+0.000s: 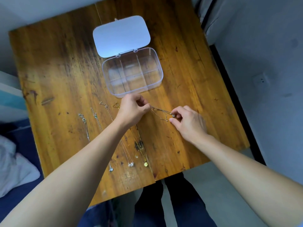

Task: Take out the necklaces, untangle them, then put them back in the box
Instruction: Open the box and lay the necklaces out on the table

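A thin silver necklace [161, 113] hangs in loops between my two hands just above the wooden table [57, 63]. My left hand [133, 109] pinches one end of it and my right hand [188, 122] pinches the other end near a small pendant. The clear plastic box [157, 63] stands open behind my hands, its lid [121, 36] laid back, and its compartments look bare. Several other necklaces lie straight side by side on the table: a silver one [85, 125], one with a green bit [95, 116], a rose one [129, 162] and a gold one [145, 163].
The table's near edge runs close under my forearms, with my dark trousers [172, 202] below it. A bed with blue and white bedding [14, 161] sits to the left. Grey floor lies to the right.
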